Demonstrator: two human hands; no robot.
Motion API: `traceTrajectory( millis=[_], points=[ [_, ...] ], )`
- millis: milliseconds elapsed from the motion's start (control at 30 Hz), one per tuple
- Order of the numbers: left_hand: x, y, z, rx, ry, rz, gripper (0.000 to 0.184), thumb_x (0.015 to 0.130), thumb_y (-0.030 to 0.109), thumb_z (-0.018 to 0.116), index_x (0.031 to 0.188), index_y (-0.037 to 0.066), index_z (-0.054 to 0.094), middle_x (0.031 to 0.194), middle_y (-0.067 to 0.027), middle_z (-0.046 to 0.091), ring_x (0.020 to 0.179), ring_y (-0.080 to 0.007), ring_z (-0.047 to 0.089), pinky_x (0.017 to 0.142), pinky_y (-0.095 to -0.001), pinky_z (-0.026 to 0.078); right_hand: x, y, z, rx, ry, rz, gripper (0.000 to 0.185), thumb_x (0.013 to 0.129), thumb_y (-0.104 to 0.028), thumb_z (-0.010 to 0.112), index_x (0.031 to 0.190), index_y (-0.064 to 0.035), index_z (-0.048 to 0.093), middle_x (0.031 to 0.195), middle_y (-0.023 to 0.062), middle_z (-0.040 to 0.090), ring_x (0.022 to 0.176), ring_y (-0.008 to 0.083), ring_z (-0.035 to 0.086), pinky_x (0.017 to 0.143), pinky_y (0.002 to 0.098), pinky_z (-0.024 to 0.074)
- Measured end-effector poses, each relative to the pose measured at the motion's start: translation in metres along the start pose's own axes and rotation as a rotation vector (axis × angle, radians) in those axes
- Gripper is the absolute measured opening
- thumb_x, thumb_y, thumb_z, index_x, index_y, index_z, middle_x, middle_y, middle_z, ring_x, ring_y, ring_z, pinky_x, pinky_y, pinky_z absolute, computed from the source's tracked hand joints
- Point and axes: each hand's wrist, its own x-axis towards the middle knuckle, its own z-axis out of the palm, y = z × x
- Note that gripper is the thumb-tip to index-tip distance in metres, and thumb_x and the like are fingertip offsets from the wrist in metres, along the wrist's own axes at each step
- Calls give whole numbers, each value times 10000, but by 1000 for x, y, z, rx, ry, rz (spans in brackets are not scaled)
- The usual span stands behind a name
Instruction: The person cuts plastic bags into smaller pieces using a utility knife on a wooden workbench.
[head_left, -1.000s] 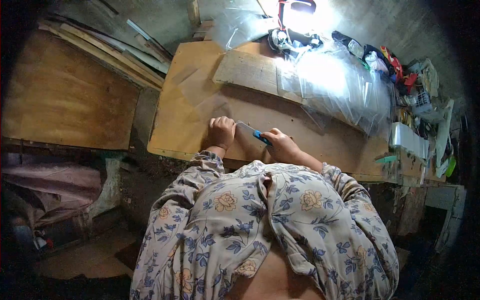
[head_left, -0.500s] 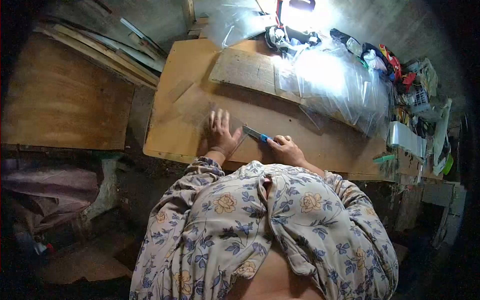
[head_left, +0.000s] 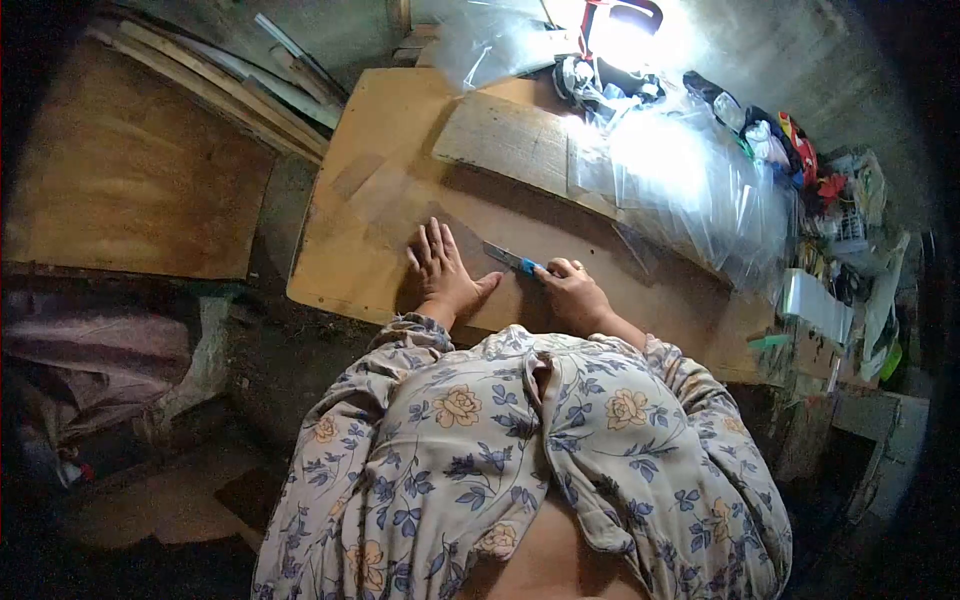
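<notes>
My left hand [head_left: 447, 275] lies flat on the wooden tabletop [head_left: 345, 240], fingers spread and thumb out to the right. Around its fingertips a faint see-through patch, apparently a thin clear plastic sheet, rests on the board; its edges are hard to make out. In my right hand [head_left: 578, 296] is a utility knife [head_left: 524, 265] with a blue handle, gripped with closed fingers. The blade points up and left toward my left hand, a short gap from its thumb. Whether the blade tip touches the surface I cannot tell.
A long grey plank [head_left: 505, 140] lies behind my hands. To its right, clear plastic sheets [head_left: 700, 215] are heaped under a bright lamp [head_left: 625, 35]. Bags and small items crowd the back right. Wood strips [head_left: 215, 85] lean at the left beside another brown board [head_left: 130, 180].
My left hand's fingers have spread wider, and its thumb has lifted away from the blade. The knife stays in my right hand, its blade now slightly higher and clear of the left thumb. The view has shifted slightly.
</notes>
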Motion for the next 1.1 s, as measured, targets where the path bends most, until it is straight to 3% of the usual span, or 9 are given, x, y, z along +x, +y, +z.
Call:
traceTrajectory(
  millis=[267, 333, 467, 533, 600, 800, 867, 933, 1100],
  points=[
    [-6, -17, -6, 42, -23, -17, 998, 706, 590, 535, 1365, -15, 94, 1440, -167, 52, 1329, -323, 28, 1036, -521, 47, 89, -45, -27, 56, 15, -125, 358, 824, -112, 468, 1171, -177, 520, 1101, 100, 489, 995, 308, 487, 848, 360, 441],
    [5, -28, 18, 790, 598, 21, 1024, 683, 632, 509, 1373, 3, 91, 1438, -155, 83, 1325, -337, 68, 1029, -530, 97, 119, -49, -27, 47, 2, -154, 340, 841, -149, 446, 1172, -176, 519, 1113, 103, 486, 1010, 310, 483, 857, 368, 437],
    [-4, -12, -38, -87, -6, 53, 758, 804, 428, 451, 1381, 55, 130, 1442, -157, 64, 1321, -345, 66, 1015, -536, 146, 172, -62, -20, 89, -29, -113, 407, 801, -131, 498, 1202, -200, 491, 1159, 95, 472, 1043, 322, 473, 880, 369, 429],
    [12, -24, -5, 40, 256, 144, 576, 813, 361, 450, 1282, 34, 387, 1358, -209, 301, 1242, -363, 304, 971, -520, 272, 202, -48, 21, 122, 54, -58, 251, 824, -192, 517, 1066, -130, 544, 1099, 107, 479, 1009, 319, 493, 854, 384, 445],
    [34, -30, 4, 2, -393, -19, 379, 802, 325, 458, 997, 56, 638, 1055, -190, 588, 972, -354, 564, 841, -483, 424, 190, -56, -3, 34, 0, -115, 342, 779, -154, 532, 1121, -155, 522, 1116, 110, 476, 1024, 318, 483, 866, 379, 435],
    [-32, 8, -78, -175, -175, 269, 329, 797, 306, 477, 639, 93, 671, 693, -106, 646, 655, -317, 616, 625, -455, 473, 126, -25, 2, 148, -120, -48, 452, 730, -109, 551, 1174, -190, 520, 1113, 116, 496, 1030, 309, 479, 877, 363, 424],
    [-20, 1, -83, -285, -182, 95, 349, 803, 344, 477, 849, 52, 663, 957, -180, 619, 935, -367, 565, 812, -482, 418, 99, -23, -14, 153, -125, -85, 456, 743, -107, 538, 1190, -193, 513, 1125, 108, 495, 1035, 301, 473, 885, 353, 420],
    [1, -33, -17, 20, 555, 120, 580, 794, 430, 496, 1210, 27, 465, 1310, -199, 375, 1242, -372, 292, 987, -510, 240, 84, -27, -25, -48, -71, -262, 454, 765, -94, 507, 1209, -192, 496, 1151, 97, 477, 1037, 290, 469, 886, 350, 421],
    [-1, -41, -41, 5, 118, -122, 904, 732, 532, 551, 1373, 41, 145, 1443, -139, 98, 1327, -337, 50, 1023, -551, 97, 102, -39, -33, -29, -30, -203, 450, 794, -95, 478, 1230, -206, 473, 1151, 91, 467, 1036, 294, 465, 885, 347, 422]
  ],
)
